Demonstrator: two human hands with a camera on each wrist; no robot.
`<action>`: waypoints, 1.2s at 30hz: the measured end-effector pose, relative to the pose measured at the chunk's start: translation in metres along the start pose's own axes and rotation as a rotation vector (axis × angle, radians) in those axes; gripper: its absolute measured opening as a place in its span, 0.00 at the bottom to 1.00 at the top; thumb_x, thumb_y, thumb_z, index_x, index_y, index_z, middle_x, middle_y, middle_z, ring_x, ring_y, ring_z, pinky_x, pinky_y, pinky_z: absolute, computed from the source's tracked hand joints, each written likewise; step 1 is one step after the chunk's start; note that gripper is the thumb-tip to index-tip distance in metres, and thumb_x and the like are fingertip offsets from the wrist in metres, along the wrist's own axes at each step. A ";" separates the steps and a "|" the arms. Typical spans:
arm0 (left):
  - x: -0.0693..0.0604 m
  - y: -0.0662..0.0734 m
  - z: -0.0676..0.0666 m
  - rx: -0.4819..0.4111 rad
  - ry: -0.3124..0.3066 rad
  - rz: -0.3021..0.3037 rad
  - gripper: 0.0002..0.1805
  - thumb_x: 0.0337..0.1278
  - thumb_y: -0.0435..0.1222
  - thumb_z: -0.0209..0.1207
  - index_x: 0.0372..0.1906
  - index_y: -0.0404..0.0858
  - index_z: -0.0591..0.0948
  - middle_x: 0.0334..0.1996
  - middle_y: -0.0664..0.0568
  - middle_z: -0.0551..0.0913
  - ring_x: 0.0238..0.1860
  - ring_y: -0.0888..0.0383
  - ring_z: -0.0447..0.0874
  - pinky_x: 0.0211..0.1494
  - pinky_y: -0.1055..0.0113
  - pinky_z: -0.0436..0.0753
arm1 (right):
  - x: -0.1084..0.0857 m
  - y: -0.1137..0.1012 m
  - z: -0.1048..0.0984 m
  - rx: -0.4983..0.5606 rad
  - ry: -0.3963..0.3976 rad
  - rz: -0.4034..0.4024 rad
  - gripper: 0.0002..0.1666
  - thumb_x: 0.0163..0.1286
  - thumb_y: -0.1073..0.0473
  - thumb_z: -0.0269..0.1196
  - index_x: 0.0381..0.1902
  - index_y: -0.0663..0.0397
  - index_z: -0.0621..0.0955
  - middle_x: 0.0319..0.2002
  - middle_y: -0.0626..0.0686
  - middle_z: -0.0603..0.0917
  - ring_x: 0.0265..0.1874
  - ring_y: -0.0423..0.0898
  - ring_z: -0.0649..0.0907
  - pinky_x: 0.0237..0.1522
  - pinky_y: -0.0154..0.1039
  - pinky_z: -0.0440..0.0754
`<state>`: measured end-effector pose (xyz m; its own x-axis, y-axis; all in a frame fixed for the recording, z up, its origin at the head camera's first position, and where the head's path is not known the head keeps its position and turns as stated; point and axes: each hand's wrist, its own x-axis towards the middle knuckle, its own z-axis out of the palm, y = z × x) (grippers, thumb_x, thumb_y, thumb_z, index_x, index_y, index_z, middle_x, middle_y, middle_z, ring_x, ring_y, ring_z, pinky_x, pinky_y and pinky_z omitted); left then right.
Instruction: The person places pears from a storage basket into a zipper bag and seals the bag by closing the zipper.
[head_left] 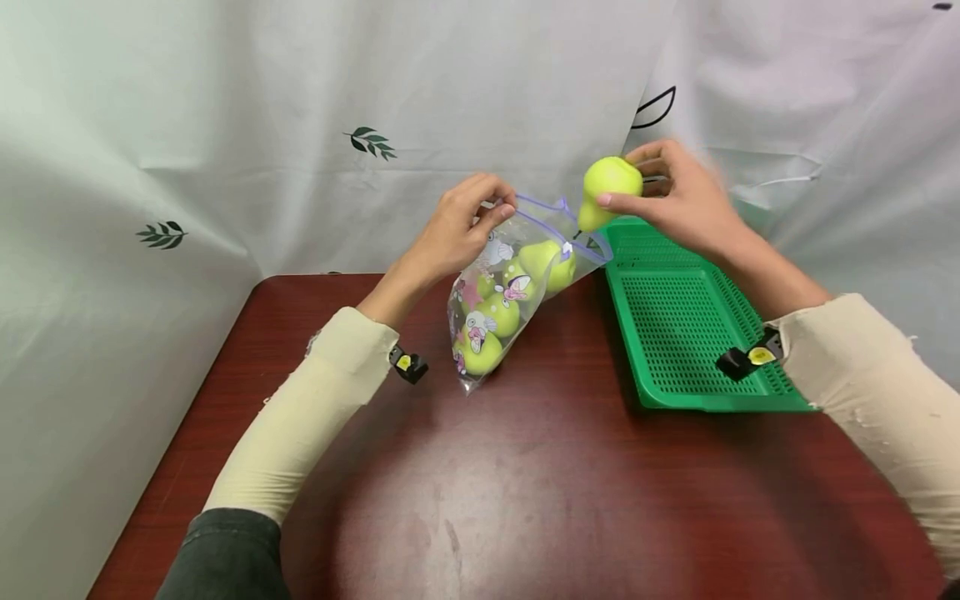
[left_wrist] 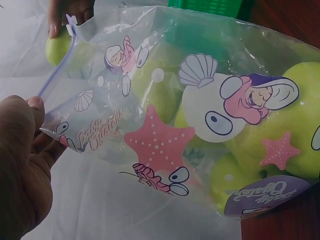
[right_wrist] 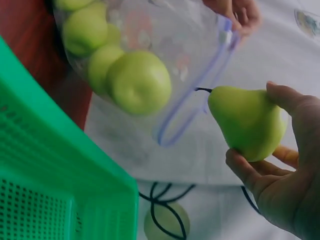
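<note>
A clear zip bag point(head_left: 534, 312) with cartoon prints and a purple zip edge hangs tilted over the table, several green pears point(head_left: 480, 353) inside it. My left hand point(head_left: 459, 223) pinches the bag's upper edge at its left corner; the left wrist view shows thumb and fingers point(left_wrist: 36, 107) on that rim. Just right of the bag's open mouth, my right hand point(head_left: 686, 196) grips one more green pear point(head_left: 611, 182) between thumb and fingers. The pear's stem points toward the mouth in the right wrist view, and the fruit is outside the bag.
A green plastic basket point(head_left: 637, 367) with a perforated bottom stands at the right of the dark red table point(head_left: 480, 483), below my right forearm; no fruit shows in its visible part. Behind the table hangs a white curtain point(head_left: 300, 108) with leaf prints.
</note>
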<state>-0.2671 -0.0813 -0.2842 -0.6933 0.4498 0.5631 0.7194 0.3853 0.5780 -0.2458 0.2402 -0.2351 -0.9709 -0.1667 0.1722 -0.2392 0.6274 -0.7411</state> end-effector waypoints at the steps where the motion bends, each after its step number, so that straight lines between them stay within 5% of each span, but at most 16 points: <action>1: 0.000 0.000 0.000 0.000 0.001 0.000 0.06 0.85 0.33 0.61 0.51 0.33 0.85 0.51 0.42 0.87 0.55 0.50 0.84 0.59 0.58 0.87 | 0.000 -0.002 0.004 0.002 -0.007 0.000 0.42 0.73 0.34 0.77 0.74 0.41 0.72 0.74 0.53 0.79 0.72 0.56 0.84 0.60 0.41 0.81; 9: 0.000 -0.001 -0.001 0.007 0.006 -0.001 0.06 0.86 0.33 0.61 0.50 0.33 0.85 0.51 0.42 0.87 0.55 0.50 0.85 0.59 0.60 0.87 | 0.000 -0.014 0.035 -0.033 -0.108 -0.020 0.46 0.73 0.32 0.75 0.72 0.51 0.70 0.75 0.62 0.81 0.73 0.60 0.84 0.67 0.59 0.83; 16: 0.000 -0.003 0.000 0.016 0.017 0.010 0.07 0.87 0.33 0.60 0.50 0.33 0.84 0.51 0.42 0.86 0.55 0.50 0.85 0.58 0.60 0.87 | 0.001 -0.021 0.044 -0.061 -0.206 -0.036 0.44 0.79 0.28 0.67 0.77 0.50 0.74 0.80 0.56 0.79 0.78 0.60 0.82 0.73 0.66 0.82; 23: -0.002 -0.003 0.000 -0.012 0.061 0.029 0.06 0.86 0.31 0.60 0.49 0.30 0.84 0.50 0.40 0.86 0.54 0.48 0.86 0.57 0.58 0.88 | -0.009 -0.016 0.043 -0.040 -0.120 -0.095 0.36 0.82 0.32 0.67 0.72 0.50 0.80 0.70 0.57 0.87 0.69 0.57 0.87 0.68 0.59 0.85; 30: -0.004 -0.003 -0.002 -0.009 0.091 0.014 0.06 0.86 0.31 0.60 0.49 0.31 0.84 0.52 0.40 0.85 0.55 0.48 0.84 0.58 0.58 0.88 | -0.027 -0.010 0.049 -0.077 0.075 -0.211 0.20 0.85 0.43 0.68 0.58 0.53 0.86 0.51 0.55 0.91 0.49 0.43 0.87 0.54 0.29 0.83; 36: -0.004 -0.003 -0.003 -0.008 0.099 0.017 0.05 0.85 0.30 0.61 0.48 0.31 0.84 0.51 0.40 0.84 0.54 0.49 0.83 0.58 0.59 0.85 | -0.045 -0.013 0.063 -0.168 0.095 -0.246 0.15 0.87 0.48 0.65 0.46 0.53 0.89 0.40 0.54 0.93 0.40 0.46 0.88 0.41 0.31 0.83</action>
<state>-0.2662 -0.0870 -0.2864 -0.6819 0.3746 0.6283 0.7312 0.3712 0.5723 -0.1981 0.1917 -0.2740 -0.8788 -0.2622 0.3988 -0.4585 0.6955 -0.5532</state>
